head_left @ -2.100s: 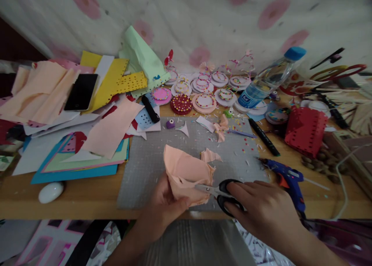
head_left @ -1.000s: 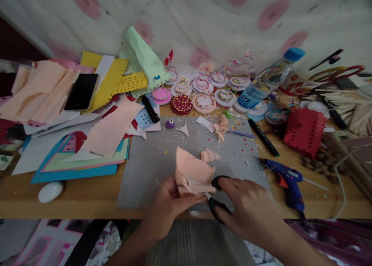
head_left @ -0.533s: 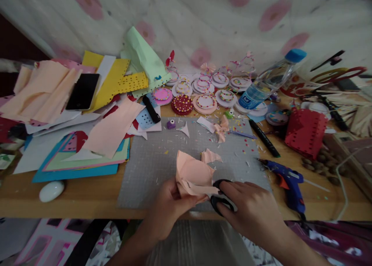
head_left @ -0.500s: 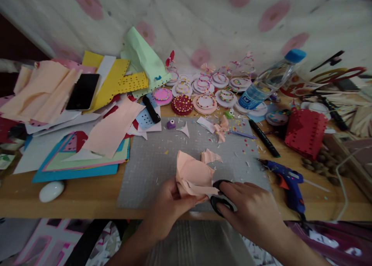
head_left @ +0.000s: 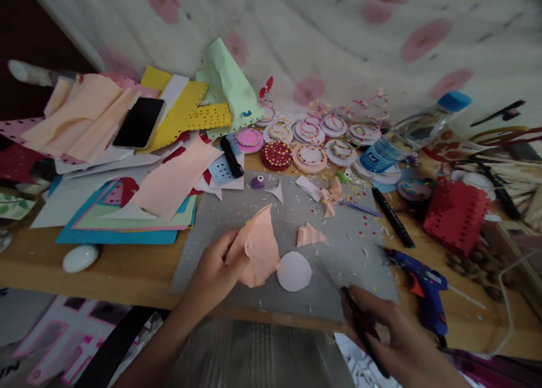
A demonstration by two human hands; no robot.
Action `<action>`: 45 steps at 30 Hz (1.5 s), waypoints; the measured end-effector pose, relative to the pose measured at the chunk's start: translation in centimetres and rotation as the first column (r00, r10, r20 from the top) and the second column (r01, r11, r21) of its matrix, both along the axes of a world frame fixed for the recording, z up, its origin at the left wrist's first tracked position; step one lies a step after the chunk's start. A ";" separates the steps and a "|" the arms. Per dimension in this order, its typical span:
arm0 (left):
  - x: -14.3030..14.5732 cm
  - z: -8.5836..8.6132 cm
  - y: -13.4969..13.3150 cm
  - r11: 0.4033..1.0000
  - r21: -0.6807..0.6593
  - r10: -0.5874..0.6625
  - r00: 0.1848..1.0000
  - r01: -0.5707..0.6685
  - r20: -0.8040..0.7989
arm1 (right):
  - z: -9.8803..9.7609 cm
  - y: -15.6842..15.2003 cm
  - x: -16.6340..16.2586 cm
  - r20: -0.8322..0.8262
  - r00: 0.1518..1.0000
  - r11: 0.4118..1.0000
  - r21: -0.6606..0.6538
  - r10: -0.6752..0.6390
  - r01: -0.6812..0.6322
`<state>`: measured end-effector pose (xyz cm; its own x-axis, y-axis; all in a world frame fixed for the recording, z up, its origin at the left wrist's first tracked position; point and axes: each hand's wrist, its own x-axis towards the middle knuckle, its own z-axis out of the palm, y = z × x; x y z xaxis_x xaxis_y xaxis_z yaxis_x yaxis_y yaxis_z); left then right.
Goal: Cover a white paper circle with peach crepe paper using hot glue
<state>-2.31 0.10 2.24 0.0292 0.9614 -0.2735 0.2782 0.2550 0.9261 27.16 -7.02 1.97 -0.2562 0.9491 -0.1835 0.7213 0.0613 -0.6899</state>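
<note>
Pinched in my left hand point(head_left: 214, 275) is a crumpled, peach-coloured piece of paper point(head_left: 259, 249), raised over the grey cutting mat point(head_left: 212, 210). Just right of that paper, a plain white disc point(head_left: 293, 271) lies on the mat. My right hand point(head_left: 393, 334) is closed around black-handled scissors point(head_left: 359, 323) at the front edge of the table. Their blades point up and left toward the disc and look blurred. Peach paper offcuts point(head_left: 311, 235) rest beyond the disc.
Several decorated discs point(head_left: 311, 155) stand at the back beside a water bottle point(head_left: 381, 153). On the right lie a blue glue gun point(head_left: 423, 286), a black marker point(head_left: 393, 216) and a red box point(head_left: 457, 213). Stacked paper point(head_left: 127, 232) and a phone point(head_left: 139, 122) fill the left.
The scissors have come away from the peach paper, moving right and down with my right hand. The paper has turned in my left hand, and the white disc now shows on the mat.
</note>
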 end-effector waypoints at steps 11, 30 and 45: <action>3.2 0.5 -3.0 0.894 0.260 -0.140 0.778 0.365 -0.613 | -1.7 2.2 -10.5 -0.637 0.655 0.913 -0.275 -0.407 0.300; 2.1 0.8 -2.7 0.895 0.232 -0.278 0.884 0.381 -0.377 | -1.2 3.7 -8.2 -0.749 0.395 0.840 -0.526 -0.532 0.135; 3.3 0.1 -2.7 0.657 0.580 -0.079 0.808 0.482 -0.583 | -1.5 3.7 -10.5 -0.730 0.369 0.816 -0.488 -0.576 0.309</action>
